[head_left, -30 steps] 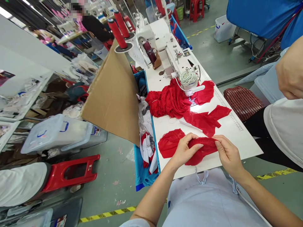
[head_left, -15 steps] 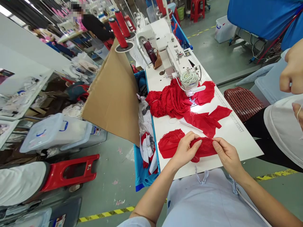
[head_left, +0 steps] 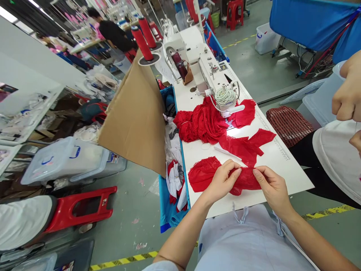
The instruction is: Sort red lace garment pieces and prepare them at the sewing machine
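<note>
Your left hand [head_left: 224, 181] and right hand [head_left: 273, 189] each pinch the red lace piece [head_left: 246, 180] between thumb and fingers, with no gap at the tips, stretching its lace edge between them. It sits just inside the near edge of the sewing table [head_left: 291, 176]. By the table's near left corner lies a red panel [head_left: 200, 175], partly behind your left wrist; toward the right edge lies a red cut piece [head_left: 239, 147].

Along the left edge hangs a blue cloth bin [head_left: 167, 220], holding white and red cloth bundles [head_left: 175, 180] and clear plastic [head_left: 169, 136]; a cardboard sheet [head_left: 135, 124] stands up beside it. On the table, toward the far end of that edge, a brown holder [head_left: 188, 75] carries a dark red bottle-like object [head_left: 178, 63]. Gathered red fabric [head_left: 201, 122] spreads from the left edge to the sewing machine [head_left: 208, 64]. On the floor to your left is a translucent lidded box [head_left: 63, 154]; you can't make out its contents.
</note>
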`<state>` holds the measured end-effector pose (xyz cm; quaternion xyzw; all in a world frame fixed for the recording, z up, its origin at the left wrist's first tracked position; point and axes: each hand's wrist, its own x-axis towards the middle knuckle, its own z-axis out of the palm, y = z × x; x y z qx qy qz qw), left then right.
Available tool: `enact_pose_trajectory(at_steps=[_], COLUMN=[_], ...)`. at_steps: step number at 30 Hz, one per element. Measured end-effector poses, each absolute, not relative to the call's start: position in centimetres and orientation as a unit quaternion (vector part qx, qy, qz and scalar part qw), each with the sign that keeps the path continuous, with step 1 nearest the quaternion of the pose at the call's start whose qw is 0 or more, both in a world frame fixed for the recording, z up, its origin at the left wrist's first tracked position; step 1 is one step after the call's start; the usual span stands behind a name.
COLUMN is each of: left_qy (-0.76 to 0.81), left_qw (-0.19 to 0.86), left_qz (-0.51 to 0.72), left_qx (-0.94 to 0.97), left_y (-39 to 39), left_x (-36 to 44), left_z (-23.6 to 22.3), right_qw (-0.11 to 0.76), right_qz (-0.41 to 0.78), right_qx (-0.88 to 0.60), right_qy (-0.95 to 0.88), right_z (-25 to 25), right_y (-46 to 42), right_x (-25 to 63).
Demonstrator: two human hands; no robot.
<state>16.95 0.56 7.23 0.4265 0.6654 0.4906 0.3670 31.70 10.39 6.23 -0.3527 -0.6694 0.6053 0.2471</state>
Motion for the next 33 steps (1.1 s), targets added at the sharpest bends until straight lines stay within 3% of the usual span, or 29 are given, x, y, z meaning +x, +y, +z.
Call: enact_pose_trajectory(at_steps=[23, 29, 33], left_qy=[0.685, 0.718, 0.716], left_qw=[0.305, 0.364, 0.382], left_qz=[0.459, 0.388, 0.414], left_qx=[0.477, 0.449, 0.413], left_y=[0.3, 0.5, 1.0], left_x=[17.4, 17.6, 18.0], left_z=[7.9, 8.6, 8.5], right_qw=[0.269, 0.272, 0.282], right_qz=[0.537, 0.513, 0.505], right_qx=[-0.351, -0.326, -0.286], right_qy=[-0.718, -0.746, -0.763], right_z=[6.7, 6.9, 6.9], right_y=[10.2, 10.1, 9.9], right_x=[32.0, 31.8, 31.9])
